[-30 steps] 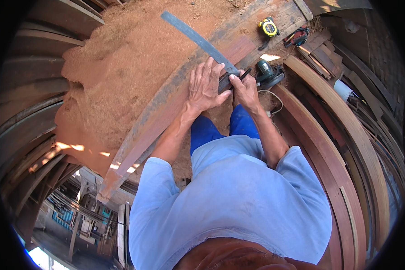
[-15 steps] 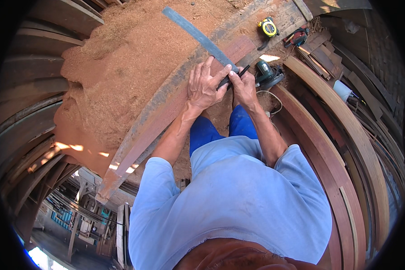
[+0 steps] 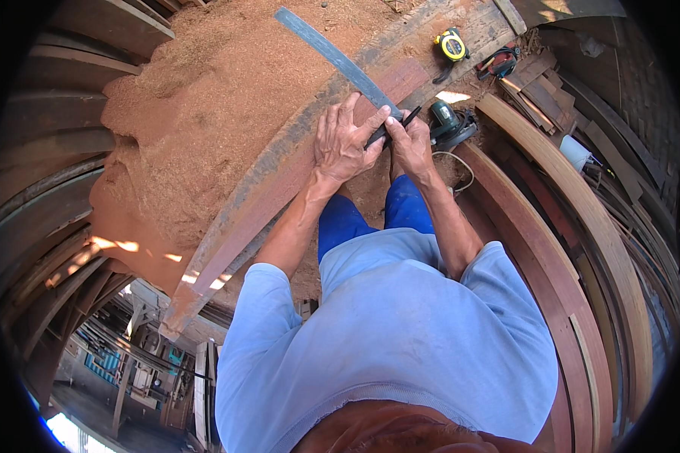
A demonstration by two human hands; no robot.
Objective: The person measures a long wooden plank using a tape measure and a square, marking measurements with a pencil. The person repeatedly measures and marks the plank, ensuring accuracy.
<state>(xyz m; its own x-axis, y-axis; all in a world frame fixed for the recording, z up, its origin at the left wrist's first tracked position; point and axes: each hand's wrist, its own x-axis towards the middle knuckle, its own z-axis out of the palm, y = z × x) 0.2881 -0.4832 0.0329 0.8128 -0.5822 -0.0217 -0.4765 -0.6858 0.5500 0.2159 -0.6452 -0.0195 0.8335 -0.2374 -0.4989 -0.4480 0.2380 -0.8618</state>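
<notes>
A try square (image 3: 331, 57) with a long grey metal blade and a black stock lies across a reddish wooden plank (image 3: 295, 178). Its blade reaches past the plank's far edge, over the sawdust. My left hand (image 3: 345, 143) is on the square, index finger pressed on the blade by the corner and thumb near the stock; its other fingers rest over the plank. My right hand (image 3: 410, 147) closes on the stock's other end, thumb at the corner. Whether the right fingers also hold something small is hidden.
A yellow tape measure (image 3: 451, 47) sits on the weathered board (image 3: 476, 34) beneath the plank. Right of my hands is a green corded power tool (image 3: 447, 124). A red tool (image 3: 499, 60) lies beyond it. Curved timbers (image 3: 567, 170) line the right; sawdust (image 3: 196, 128) is heaped left.
The far end of the square's blade has shifted very slightly to the right. Both hands keep nearly the same place and hold.
</notes>
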